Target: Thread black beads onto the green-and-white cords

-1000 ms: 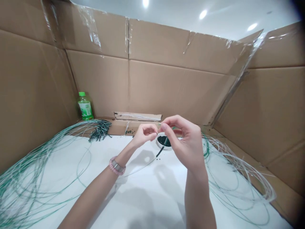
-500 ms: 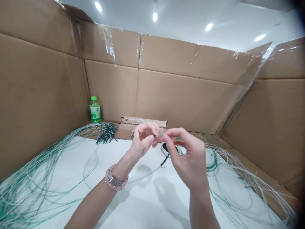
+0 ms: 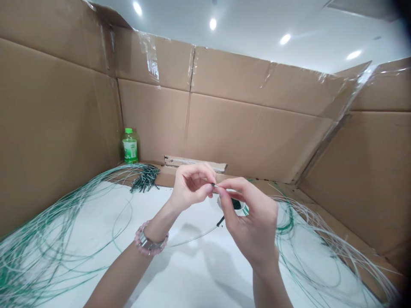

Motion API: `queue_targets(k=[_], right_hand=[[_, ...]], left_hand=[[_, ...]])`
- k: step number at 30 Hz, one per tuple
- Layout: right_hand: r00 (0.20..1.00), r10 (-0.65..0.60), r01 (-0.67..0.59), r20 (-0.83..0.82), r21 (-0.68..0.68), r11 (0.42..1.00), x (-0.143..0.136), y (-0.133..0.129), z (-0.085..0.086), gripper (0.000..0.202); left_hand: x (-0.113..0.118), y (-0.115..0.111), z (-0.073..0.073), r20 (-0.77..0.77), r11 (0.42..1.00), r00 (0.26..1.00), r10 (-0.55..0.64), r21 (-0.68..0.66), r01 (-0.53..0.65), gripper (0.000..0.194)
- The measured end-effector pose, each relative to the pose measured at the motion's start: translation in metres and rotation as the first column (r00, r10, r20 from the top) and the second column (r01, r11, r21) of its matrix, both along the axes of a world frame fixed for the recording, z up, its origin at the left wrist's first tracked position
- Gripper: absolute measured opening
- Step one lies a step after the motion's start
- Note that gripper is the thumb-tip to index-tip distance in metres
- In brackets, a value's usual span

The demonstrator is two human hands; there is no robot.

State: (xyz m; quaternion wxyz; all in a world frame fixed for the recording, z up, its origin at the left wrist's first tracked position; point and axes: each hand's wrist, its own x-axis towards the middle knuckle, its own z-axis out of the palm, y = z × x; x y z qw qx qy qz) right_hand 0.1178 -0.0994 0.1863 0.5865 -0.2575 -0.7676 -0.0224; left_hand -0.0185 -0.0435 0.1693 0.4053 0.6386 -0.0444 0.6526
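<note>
Small dark bead (image 3: 212, 185): at the left fingertips, raised in front of the wearer; round or tubular shape and material too small to tell.
Left hand (image 3: 190, 190): thumb and forefinger pinched on the bead, the other fingers curled.
Right hand (image 3: 253, 220): thumb and forefinger pinched narrowly on a pale thin strand tip (image 3: 216, 186).
Alignment: bead lies to the left of the right fingertips, just beside them; the exposed strand tip runs roughly sideways, pointing at the bead. Left hand is the nearer, being the holder. Whether strand enters bead: cannot tell.
White round bowl (image 3: 242, 208): beyond the right hand, partly hidden by it; contains a heap of dark beads (image 3: 236, 204).
Dark beaded length (image 3: 220, 221): slanting near the bowl, upper end hidden by the right hand; a thin whitish cord (image 3: 195, 238) trails from it toward the left wrist.
Green and white strand bundle (image 3: 58, 226): along the left side, ending in a dark beaded cluster (image 3: 145, 177).
Green-capped clear plastic bottle (image 3: 130, 149): upright in the far left corner, green liquid inside.
</note>
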Motion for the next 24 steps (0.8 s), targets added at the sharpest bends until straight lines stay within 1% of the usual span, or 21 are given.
queue_targets(k=[6,9,13,15,17,20,22,24], right_hand=[[1.0,-0.003,0.003,0.02,-0.022,1.0,0.0,0.002,0.002,0.012],[0.998,-0.034,0.034,0.059,-0.005,0.999,0.002,0.002,0.003,0.011],[0.988,-0.093,0.093,0.124,0.002,0.996,0.005,0.0,0.004,0.01],[0.982,-0.115,0.115,0.15,0.01,0.993,0.007,-0.001,0.005,0.01],[0.978,-0.118,0.117,0.17,0.014,0.993,0.008,-0.001,0.006,0.01],[0.983,-0.104,0.105,0.149,0.001,0.995,0.008,-0.001,0.006,0.009],[0.994,-0.079,0.082,0.081,-0.036,0.996,0.007,0.0,0.005,0.009],[1.0,-0.023,0.022,-0.012,-0.097,0.995,0.005,0.0,0.004,0.01]], left_hand=[[-0.003,-0.003,0.002,-0.047,0.996,0.995,0.084,0.039,-0.082,0.003],[-0.007,-0.003,0.001,-0.096,0.985,0.981,0.167,0.051,-0.163,0.005],[-0.014,-0.009,0.006,-0.19,0.948,0.93,0.313,0.116,-0.296,0.013],[-0.017,-0.013,0.01,-0.23,0.924,0.896,0.38,0.148,-0.353,0.014],[-0.02,-0.016,0.013,-0.272,0.908,0.867,0.417,0.157,-0.387,0.013],[-0.021,-0.017,0.014,-0.293,0.916,0.868,0.401,0.139,-0.376,0.01],[-0.021,-0.015,0.013,-0.275,0.932,0.891,0.363,0.102,-0.348,0.01],[-0.02,-0.014,0.013,-0.253,0.947,0.913,0.319,0.051,-0.317,0.011]])
